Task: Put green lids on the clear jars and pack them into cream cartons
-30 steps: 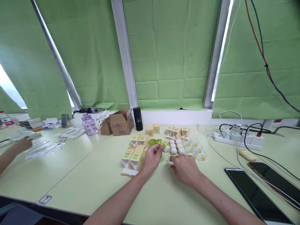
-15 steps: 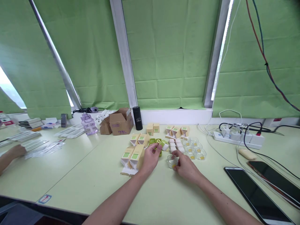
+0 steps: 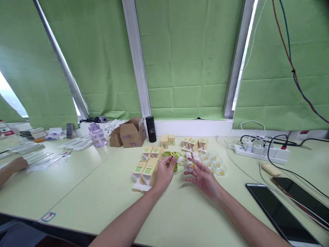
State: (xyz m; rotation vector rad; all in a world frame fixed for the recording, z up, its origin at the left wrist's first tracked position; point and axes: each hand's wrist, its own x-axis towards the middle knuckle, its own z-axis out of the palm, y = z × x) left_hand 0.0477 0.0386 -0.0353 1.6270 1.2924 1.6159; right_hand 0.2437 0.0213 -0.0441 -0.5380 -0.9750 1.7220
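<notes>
My left hand (image 3: 165, 170) pinches a small green and white piece (image 3: 178, 157) above several green pieces (image 3: 167, 153) on the table. Between the thumb and fingers of my right hand (image 3: 204, 175) is a small clear cup (image 3: 189, 165) with a yellow spot, held just off the table. White blocks (image 3: 195, 156) lie behind that cup, partly hidden. More clear cups (image 3: 220, 168) with yellow spots stand to the right. Cream boxes (image 3: 150, 168) with green labels sit left of my left hand, and others (image 3: 193, 144) stand behind the white blocks.
A cardboard box (image 3: 132, 133), a black bottle (image 3: 150, 129) and a purple bottle (image 3: 97, 135) stand at the back. To the right are a power strip (image 3: 275, 155), cables and two phones, one being a large black phone (image 3: 280, 212). Another person's hand (image 3: 19, 164) is at far left.
My right hand has lifted the clear cup and turned, its lower fingers now spread. The green and white piece in my left hand has tilted slightly.
</notes>
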